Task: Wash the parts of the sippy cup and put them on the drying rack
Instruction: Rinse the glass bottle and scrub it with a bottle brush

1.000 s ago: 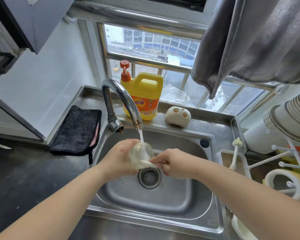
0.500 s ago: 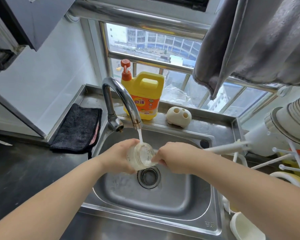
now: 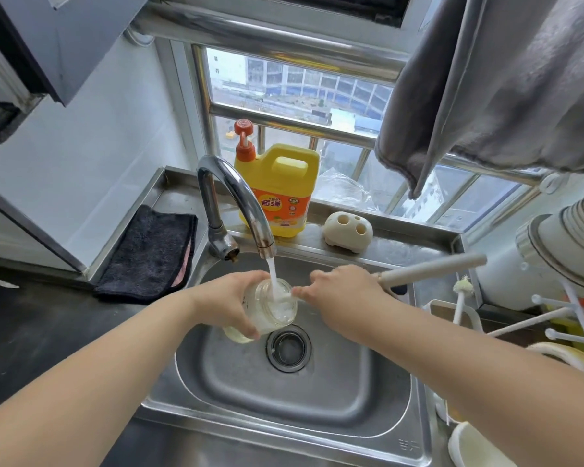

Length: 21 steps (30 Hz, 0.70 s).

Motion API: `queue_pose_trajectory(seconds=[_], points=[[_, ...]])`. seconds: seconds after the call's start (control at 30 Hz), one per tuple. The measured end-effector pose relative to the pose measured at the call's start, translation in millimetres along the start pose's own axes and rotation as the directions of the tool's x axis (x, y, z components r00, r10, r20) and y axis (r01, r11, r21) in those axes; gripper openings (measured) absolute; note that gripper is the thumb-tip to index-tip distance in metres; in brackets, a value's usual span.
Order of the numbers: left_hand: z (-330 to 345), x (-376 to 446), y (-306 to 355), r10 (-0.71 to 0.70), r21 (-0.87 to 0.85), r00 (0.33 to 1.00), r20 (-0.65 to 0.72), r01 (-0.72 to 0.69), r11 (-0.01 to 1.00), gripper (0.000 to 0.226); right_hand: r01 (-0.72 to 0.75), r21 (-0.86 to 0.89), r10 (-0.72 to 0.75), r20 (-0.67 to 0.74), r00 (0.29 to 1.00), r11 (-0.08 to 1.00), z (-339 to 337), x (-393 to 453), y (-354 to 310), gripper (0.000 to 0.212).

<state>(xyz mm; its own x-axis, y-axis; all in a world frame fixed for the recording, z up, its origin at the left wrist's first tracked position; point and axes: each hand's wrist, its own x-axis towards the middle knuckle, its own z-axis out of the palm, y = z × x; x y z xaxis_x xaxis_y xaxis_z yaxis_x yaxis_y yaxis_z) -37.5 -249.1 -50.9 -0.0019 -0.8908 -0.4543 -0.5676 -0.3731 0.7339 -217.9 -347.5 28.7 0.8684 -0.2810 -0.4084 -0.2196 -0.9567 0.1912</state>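
Observation:
My left hand (image 3: 225, 303) grips the clear cup body (image 3: 273, 310) over the steel sink (image 3: 284, 429), its mouth tilted to the right. Water runs from the tap (image 3: 246, 210) straight into it. My right hand (image 3: 343, 294) holds a bottle brush by its long grey handle (image 3: 432, 269), which sticks out to the upper right. The brush head is inside the cup, blurred by foam and water. The white drying rack (image 3: 553, 318) stands at the right edge with a yellow-rimmed ring part (image 3: 567, 357) on it.
A yellow detergent jug (image 3: 279, 190) and a white holder with holes (image 3: 348, 230) stand on the ledge behind the sink. A dark cloth (image 3: 149, 254) lies on the left counter. A thin straw brush (image 3: 461, 298) stands in a white caddy. A grey towel (image 3: 506, 79) hangs overhead.
The brush handle has swung up into view at the right as my right hand pushed the brush head into the cup. The cup stays under the running water.

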Motion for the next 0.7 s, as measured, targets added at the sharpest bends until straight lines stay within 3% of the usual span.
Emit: queue_pose_trajectory(seconds=[0.07, 0.17, 0.27, 0.33, 0.4, 0.5, 0.63, 0.7], points=[[1, 0, -2, -0.004, 0.022, 1.000, -0.001, 0.004, 1.000, 0.086, -0.028, 0.215, 0.009, 0.089, 0.996, 0.976, 9, 0, 1, 0.044], [8, 0, -5, -0.018, 0.071, 0.999, -0.042, 0.021, 0.997, 0.083, -0.084, 0.560, -0.038, 0.203, 0.979, 0.824, 13, -2, 4, 0.035], [11, 0, -3, 0.020, 0.336, 0.988, -0.153, 0.033, 0.941, 0.086, -0.176, 0.667, 0.028, 0.226, 0.974, 0.724, 18, -4, 12, 0.035], [11, -1, -3, 0.039, 0.604, 0.982, -0.182, 0.081, 0.793, 0.084, -0.221, 0.689, 0.078, 0.233, 0.969, 0.690, 25, -9, 15, 0.034], [13, -5, -6, 0.163, 0.788, 0.965, -0.205, 0.064, 0.613, 0.083, -0.256, 0.701, 0.115, 0.244, 0.963, 0.666, 32, -15, 16, 0.033], [11, -10, -17, 0.360, 0.926, 0.906, -0.222, 0.081, 0.368, 0.086, -0.289, 0.702, 0.145, 0.259, 0.955, 0.651, 42, -27, 15, 0.033], [4, -21, -14, 0.544, 0.969, 0.809, -0.223, 0.122, 0.216, 0.081, -0.334, 0.725, 0.179, 0.285, 0.942, 0.602, 51, -38, 12, 0.033], [0, -27, -11, 0.623, 0.961, 0.733, -0.271, 0.174, 0.214, 0.076, -0.351, 0.736, 0.186, 0.300, 0.936, 0.578, 55, -42, 12, 0.031]])
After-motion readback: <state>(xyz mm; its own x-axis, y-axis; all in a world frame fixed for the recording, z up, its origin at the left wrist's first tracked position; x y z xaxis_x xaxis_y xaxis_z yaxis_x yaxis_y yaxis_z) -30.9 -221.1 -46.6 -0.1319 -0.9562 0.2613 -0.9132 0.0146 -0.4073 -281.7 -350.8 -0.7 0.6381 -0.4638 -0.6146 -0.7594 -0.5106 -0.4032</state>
